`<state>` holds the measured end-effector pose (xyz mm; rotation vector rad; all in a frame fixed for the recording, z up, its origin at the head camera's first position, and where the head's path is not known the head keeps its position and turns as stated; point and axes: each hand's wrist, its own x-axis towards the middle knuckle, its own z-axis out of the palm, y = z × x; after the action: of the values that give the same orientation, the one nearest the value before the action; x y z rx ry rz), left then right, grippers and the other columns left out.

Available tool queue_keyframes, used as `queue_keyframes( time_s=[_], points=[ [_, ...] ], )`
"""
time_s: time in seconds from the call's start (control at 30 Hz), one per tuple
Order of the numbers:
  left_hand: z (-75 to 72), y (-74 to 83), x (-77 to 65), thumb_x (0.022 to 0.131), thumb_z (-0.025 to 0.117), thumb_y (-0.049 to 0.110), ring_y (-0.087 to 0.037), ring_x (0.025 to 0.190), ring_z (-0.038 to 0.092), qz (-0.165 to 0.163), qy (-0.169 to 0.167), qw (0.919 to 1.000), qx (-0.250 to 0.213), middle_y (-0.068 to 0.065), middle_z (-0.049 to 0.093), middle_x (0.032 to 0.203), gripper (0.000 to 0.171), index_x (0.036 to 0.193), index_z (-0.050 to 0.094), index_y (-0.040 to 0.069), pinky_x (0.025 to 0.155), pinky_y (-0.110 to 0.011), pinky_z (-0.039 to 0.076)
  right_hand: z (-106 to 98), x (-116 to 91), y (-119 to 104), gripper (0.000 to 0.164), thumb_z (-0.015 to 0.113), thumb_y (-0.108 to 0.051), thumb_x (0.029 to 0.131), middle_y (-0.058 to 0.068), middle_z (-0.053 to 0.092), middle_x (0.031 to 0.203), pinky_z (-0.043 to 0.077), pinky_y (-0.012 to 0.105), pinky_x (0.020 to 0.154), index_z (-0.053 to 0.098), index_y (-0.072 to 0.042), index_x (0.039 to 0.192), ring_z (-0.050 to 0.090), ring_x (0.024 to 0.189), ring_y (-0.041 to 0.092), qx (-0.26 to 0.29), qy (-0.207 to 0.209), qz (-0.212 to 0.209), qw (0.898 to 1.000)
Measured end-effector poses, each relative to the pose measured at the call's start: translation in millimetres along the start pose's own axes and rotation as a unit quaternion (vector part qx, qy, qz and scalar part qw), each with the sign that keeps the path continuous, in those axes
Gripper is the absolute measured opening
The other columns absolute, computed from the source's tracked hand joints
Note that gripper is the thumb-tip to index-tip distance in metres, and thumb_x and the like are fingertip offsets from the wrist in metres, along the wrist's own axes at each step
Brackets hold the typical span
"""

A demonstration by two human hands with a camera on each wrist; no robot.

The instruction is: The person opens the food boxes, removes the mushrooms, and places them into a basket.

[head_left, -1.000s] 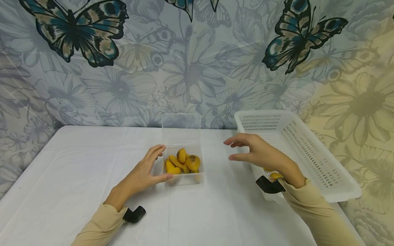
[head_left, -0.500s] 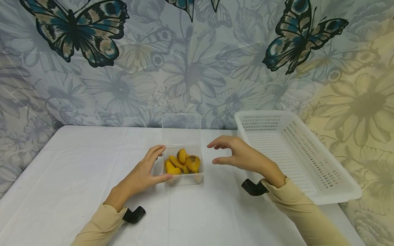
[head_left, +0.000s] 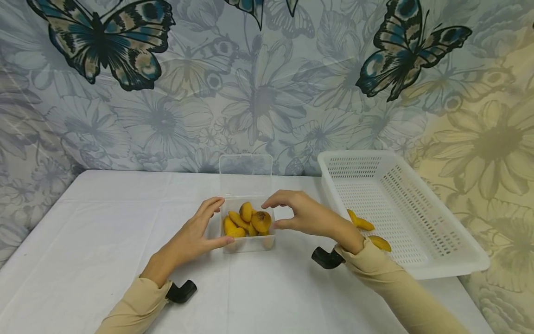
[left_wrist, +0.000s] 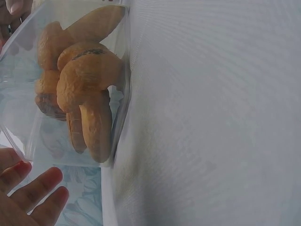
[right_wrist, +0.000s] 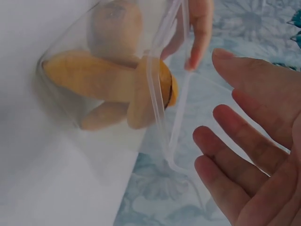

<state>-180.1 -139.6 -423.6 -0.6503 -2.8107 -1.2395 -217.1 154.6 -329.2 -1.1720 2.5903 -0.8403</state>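
Observation:
A clear plastic box point(head_left: 250, 246) stands on the white table, its lid point(head_left: 246, 178) raised at the back. Several yellow-orange mushrooms point(left_wrist: 89, 77) with caps and thick stems lie inside it. On the left, the left hand point(head_left: 189, 241) spans the box's side, fingertips at the side rim and thumb at the front corner; the fingers are fairly straight. The right hand point(head_left: 310, 215) holds nothing. Its fingers are spread and slightly bent, with fingertips and thumb right at the box's right side. The right wrist view shows these fingers point(right_wrist: 235, 136) beside the box rim.
A white perforated basket point(head_left: 434, 218) stands at the right of the table. Several yellow mushrooms point(head_left: 361, 221) lie near its left wall, behind the right forearm. A butterfly-patterned cloth point(head_left: 250, 102) hangs behind the white-covered table point(head_left: 104, 222).
The right hand has moved left from over the basket to the box's right side, bringing the basket's mushrooms into view. The left hand and the box have stayed in place.

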Motion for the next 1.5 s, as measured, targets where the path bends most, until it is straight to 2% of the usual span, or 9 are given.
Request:
queue_keyframes(
  time_s=[0.2, 0.47, 0.67, 0.93, 1.3, 1.5],
  points=[
    [-0.4, 0.8, -0.9, 0.083, 0.073, 0.057, -0.030, 0.137, 0.046, 0.003, 0.001, 1.0000, -0.001, 0.002, 0.026, 0.160, 0.094, 0.156, 0.026, 0.022, 0.106, -0.060, 0.044, 6, 9, -2, 0.044, 0.079, -0.014, 0.085, 0.003, 0.067, 0.126, 0.051, 0.039, 0.105, 0.066, -0.007, 0.126, 0.062, 0.120, 0.020, -0.016, -0.030, 0.013, 0.999],
    [-0.7, 1.0, -0.9, 0.083, 0.073, 0.057, -0.029, 0.137, 0.045, 0.000, -0.002, 1.0000, -0.001, 0.003, 0.025, 0.160, 0.093, 0.156, 0.025, 0.024, 0.107, -0.058, 0.044, 10, 16, 0, 0.047, 0.080, -0.014, 0.084, 0.005, 0.067, 0.127, 0.050, 0.041, 0.105, 0.065, -0.005, 0.127, 0.062, 0.121, 0.022, -0.019, -0.041, 0.018, 0.999],
    [-0.8, 0.7, -1.2, 0.084, 0.072, 0.057, -0.028, 0.137, 0.045, 0.000, -0.003, 1.0000, -0.002, 0.001, 0.025, 0.161, 0.093, 0.156, 0.025, 0.023, 0.108, -0.058, 0.044, 16, 21, 2, 0.047, 0.080, -0.014, 0.083, 0.007, 0.066, 0.128, 0.050, 0.039, 0.106, 0.065, -0.005, 0.127, 0.061, 0.121, 0.022, -0.025, -0.061, 0.021, 0.998],
    [-0.5, 1.6, -1.2, 0.084, 0.073, 0.056, -0.030, 0.136, 0.046, 0.012, 0.000, 0.9999, 0.003, -0.001, 0.025, 0.161, 0.094, 0.157, 0.025, 0.021, 0.106, -0.058, 0.045, 25, 26, 4, 0.049, 0.081, -0.013, 0.082, 0.009, 0.065, 0.128, 0.051, 0.036, 0.105, 0.065, -0.003, 0.127, 0.062, 0.118, 0.021, -0.059, -0.073, 0.021, 0.995],
    [-0.2, 0.8, -0.2, 0.084, 0.072, 0.057, -0.026, 0.138, 0.044, 0.003, -0.003, 1.0000, -0.002, 0.007, 0.023, 0.161, 0.093, 0.157, 0.025, 0.024, 0.108, -0.057, 0.044, 25, 26, 3, 0.047, 0.082, -0.016, 0.082, 0.007, 0.068, 0.124, 0.049, 0.040, 0.106, 0.066, -0.004, 0.125, 0.063, 0.115, 0.020, -0.077, -0.067, 0.006, 0.995],
    [-1.2, 0.8, -0.9, 0.084, 0.073, 0.056, -0.028, 0.138, 0.045, 0.010, 0.001, 1.0000, 0.001, 0.001, 0.024, 0.161, 0.093, 0.157, 0.025, 0.022, 0.108, -0.058, 0.044, 16, 23, 0, 0.050, 0.082, -0.021, 0.083, 0.004, 0.063, 0.122, 0.054, 0.034, 0.097, 0.064, -0.006, 0.127, 0.059, 0.105, 0.015, -0.051, -0.040, 0.011, 0.998]
  ],
)
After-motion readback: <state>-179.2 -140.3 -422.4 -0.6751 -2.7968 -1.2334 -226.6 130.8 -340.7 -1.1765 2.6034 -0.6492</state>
